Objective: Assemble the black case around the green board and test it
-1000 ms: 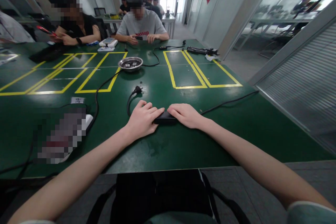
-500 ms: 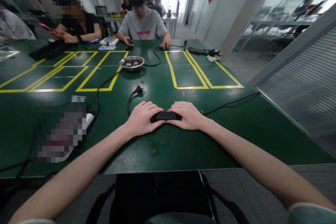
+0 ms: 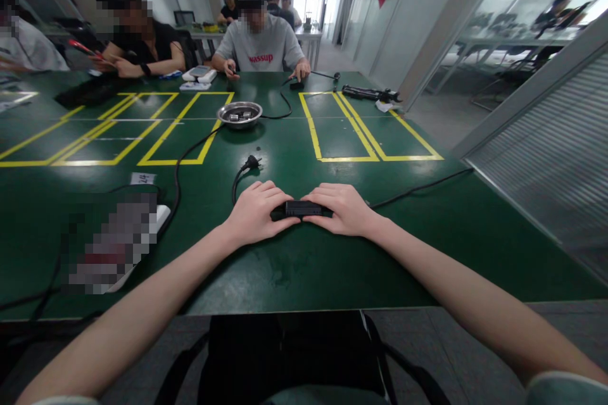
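A small black box-shaped device (image 3: pixel 304 208) lies level between my hands, low over the green table (image 3: pixel 304 278). My left hand (image 3: pixel 259 212) grips its left end, thumb on the near side and fingers on the far side. The right end is held the same way by my right hand (image 3: pixel 342 209). Just beyond my left hand, a black power plug (image 3: pixel 253 162) rests on the table, its cable (image 3: pixel 234 186) running back behind that hand. Another black cable (image 3: pixel 418 188) stretches from near my right hand to the table's right edge.
At left lies a white-edged device (image 3: pixel 163 214), partly pixelated, beside a label (image 3: pixel 143 178). A metal bowl (image 3: pixel 239 115) with small parts, yellow tape outlines (image 3: pixel 349 159) and a black tripod (image 3: pixel 370 93) are farther off. People sit across the table, one in a grey shirt (image 3: pixel 260 44).
The black device has shifted very slightly right between my hands. Across the table, the person in grey has lifted or turned a small black object at their hand.
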Motion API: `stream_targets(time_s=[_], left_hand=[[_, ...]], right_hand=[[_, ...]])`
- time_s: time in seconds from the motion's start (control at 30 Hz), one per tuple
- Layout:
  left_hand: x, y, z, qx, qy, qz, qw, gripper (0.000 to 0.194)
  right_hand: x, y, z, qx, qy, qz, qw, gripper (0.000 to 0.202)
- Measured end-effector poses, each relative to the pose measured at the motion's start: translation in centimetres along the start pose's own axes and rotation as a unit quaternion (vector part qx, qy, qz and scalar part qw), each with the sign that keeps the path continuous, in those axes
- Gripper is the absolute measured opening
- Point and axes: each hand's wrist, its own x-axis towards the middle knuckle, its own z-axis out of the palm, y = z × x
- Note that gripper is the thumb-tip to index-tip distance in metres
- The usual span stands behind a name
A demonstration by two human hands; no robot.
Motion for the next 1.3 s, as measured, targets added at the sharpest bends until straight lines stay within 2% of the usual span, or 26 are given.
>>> stream_targets(time_s=[0.1,0.17,0.2,0.3,0.33,0.37,0.47,0.53,0.6,0.67,0.8,0.9,0.97,1.1,1.3], left_hand=[[-0.1,0.0,-0.3,0.009,-0.006,0.026,1.000,0.037],[-0.2,0.3,-0.4,0.021,-0.009,0.044,0.999,0.037],[-0.2,0.4,-0.4,0.025,-0.010,0.050,0.998,0.038],[-0.2,0.7,-0.2,0.026,-0.020,0.070,0.997,0.041],[-0.1,0.7,0.0,0.023,-0.022,0.074,0.997,0.042],[0.0,0.7,0.1,0.021,-0.023,0.076,0.997,0.042],[0.2,0.2,0.2,0.027,-0.003,0.061,0.998,0.039],[0.3,-0.1,0.0,0.045,0.040,0.044,0.997,0.038],[0.2,-0.3,-0.3,0.059,0.088,0.026,0.994,0.041],[0.0,-0.5,-0.4,0.057,0.105,0.022,0.993,0.042],[-0.4,-1.1,-0.2,0.019,0.056,0.023,0.998,0.035],[-0.5,-1.4,0.2,-0.011,0.027,0.010,1.000,0.036],[-0.4,-1.4,0.3,-0.026,0.017,0.004,1.000,0.036],[-0.4,-1.1,0.5,-0.044,0.004,-0.002,0.999,0.033],[-0.5,-1.1,0.7,-0.067,-0.023,-0.011,0.997,0.030]], right_hand=[[0.0,-0.5,-0.3,0.090,-0.003,0.038,0.995,0.031],[0.0,-0.6,-0.6,0.209,-0.038,0.085,0.974,0.035],[0.0,-0.7,-0.8,0.282,-0.070,0.114,0.950,0.036],[0.1,-0.7,-1.2,0.462,-0.179,0.187,0.848,0.039],[0.1,-0.7,-1.3,0.488,-0.197,0.202,0.826,0.040],[0.2,-0.7,-1.2,0.499,-0.199,0.214,0.816,0.040],[0.5,-0.6,-0.8,0.507,-0.137,0.246,0.814,0.041],[0.7,-0.2,-0.7,0.514,-0.075,0.275,0.809,0.045],[0.8,0.9,-1.1,0.504,0.012,0.311,0.805,0.048],[0.8,2.4,-2.0,0.475,0.130,0.346,0.799,0.052],[-0.1,5.9,-4.6,0.412,0.356,0.373,0.751,0.055],[-1.0,8.1,-6.6,0.356,0.452,0.379,0.724,0.049],[-1.6,9.2,-7.8,0.299,0.473,0.407,0.722,0.042],[-2.9,10.5,-9.4,0.199,0.432,0.481,0.736,0.032],[-5.5,11.4,-9.5,0.104,0.413,0.536,0.729,0.034]])
